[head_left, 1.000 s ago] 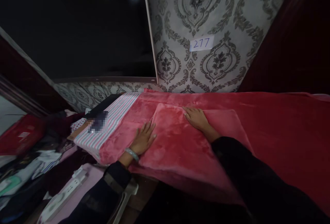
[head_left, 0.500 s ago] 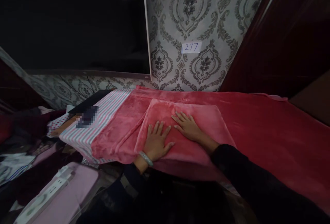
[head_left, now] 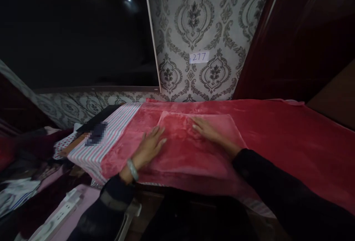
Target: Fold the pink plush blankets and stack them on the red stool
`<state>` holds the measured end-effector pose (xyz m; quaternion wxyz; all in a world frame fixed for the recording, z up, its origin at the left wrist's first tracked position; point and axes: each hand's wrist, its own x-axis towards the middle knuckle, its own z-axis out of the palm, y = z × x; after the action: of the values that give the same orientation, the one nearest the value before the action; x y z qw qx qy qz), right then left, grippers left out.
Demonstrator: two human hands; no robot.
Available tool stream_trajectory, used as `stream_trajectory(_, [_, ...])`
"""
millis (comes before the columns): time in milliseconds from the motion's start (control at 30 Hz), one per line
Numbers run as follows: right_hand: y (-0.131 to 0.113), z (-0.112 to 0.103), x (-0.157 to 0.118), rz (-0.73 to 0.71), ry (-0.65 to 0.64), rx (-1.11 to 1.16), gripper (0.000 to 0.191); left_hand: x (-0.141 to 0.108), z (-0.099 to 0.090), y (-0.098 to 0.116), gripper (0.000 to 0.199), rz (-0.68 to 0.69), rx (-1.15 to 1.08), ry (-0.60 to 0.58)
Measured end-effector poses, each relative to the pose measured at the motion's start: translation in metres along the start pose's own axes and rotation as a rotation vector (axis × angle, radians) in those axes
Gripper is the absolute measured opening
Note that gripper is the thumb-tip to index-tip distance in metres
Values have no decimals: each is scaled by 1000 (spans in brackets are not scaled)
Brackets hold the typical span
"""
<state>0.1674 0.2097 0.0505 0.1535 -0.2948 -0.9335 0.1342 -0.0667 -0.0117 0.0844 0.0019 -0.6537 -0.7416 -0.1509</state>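
Folded pink cloth (head_left: 191,156) lies R of striped cloth (head_left: 115,132), L hand (head_left: 146,148) at its edge nearer those stripes, fingers extended, thumb apart, R hand (head_left: 207,129) farther off on top, finger spread unclear (blur); light strokes w/ 2 flat palms prob smooth best.

a dark screen (head_left: 77,41) glints against grey patterned wallpaper (head_left: 219,30), with glossy dark-red panelling (head_left: 296,45) farther right.

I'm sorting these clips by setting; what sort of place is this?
Probably a room in a home: a large dark screen, patterned wallpaper and a plush red cloth.
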Motion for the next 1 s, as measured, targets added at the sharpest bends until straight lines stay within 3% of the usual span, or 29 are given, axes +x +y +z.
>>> stream_trajectory(133, [23, -32, 16, 245, 98, -69, 57, 94, -12, 34, 55, 32, -35, -67])
stream_trajectory(200, [27, -35, 21, 355, 102, -125, 55, 130, -4, 48, 55, 4, 7, -107])
stream_trajectory(267, [30, -28, 23, 387, 93, -189, 53, 152, 12, 52, 54, -23, 46, -107])
stream_trajectory(433, [43, 13, 18, 311, 83, -361, 52, 154, 60, 27, 55, -76, 112, -79])
stream_trajectory(533, [50, 22, 15, 283, 110, -350, 53, 150, 73, 16, 55, -77, 157, -21])
stream_trajectory(667, [63, 6, 10, 347, 97, -287, 53, 152, 71, 14, 49, -177, 174, 54])
stream_trajectory(867, [98, -21, -8, 851, 90, -107, 57, 154, 60, 5, 47, -472, 0, 112])
stream_trajectory(1000, [112, -20, -14, 885, 181, -23, 58, 155, 53, -4, 50, -557, -96, 118])
